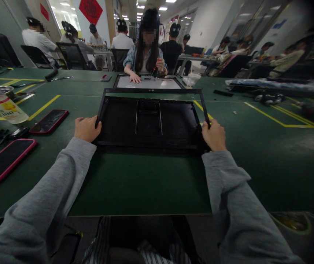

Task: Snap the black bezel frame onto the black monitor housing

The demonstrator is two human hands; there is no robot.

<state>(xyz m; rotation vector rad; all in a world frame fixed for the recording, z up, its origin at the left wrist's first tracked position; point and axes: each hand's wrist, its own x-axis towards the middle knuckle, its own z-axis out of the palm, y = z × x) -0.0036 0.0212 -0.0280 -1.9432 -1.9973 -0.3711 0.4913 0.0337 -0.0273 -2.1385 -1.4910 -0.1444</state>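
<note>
A thin black monitor bezel [152, 91] with an LG logo on its far bar is held between my two hands. My left hand [87, 128] is closed around its left side, and my right hand [214, 135] grips the right side. Through the bezel's opening shows a black monitor back cover [119, 121], lying on the green table with its inside facing up. A rectangular raised section [148, 117] sits in the middle of the cover. The bezel's far bar appears raised above the cover; whether its near edge touches the cover I cannot tell.
Across the table [146, 183], a co-worker handles a flat grey panel [148, 83]. On the left lie two phones in red and pink cases [49, 121] [7, 161] and a labelled bottle [5, 108]. A wrapped long item [266, 85] lies at far right.
</note>
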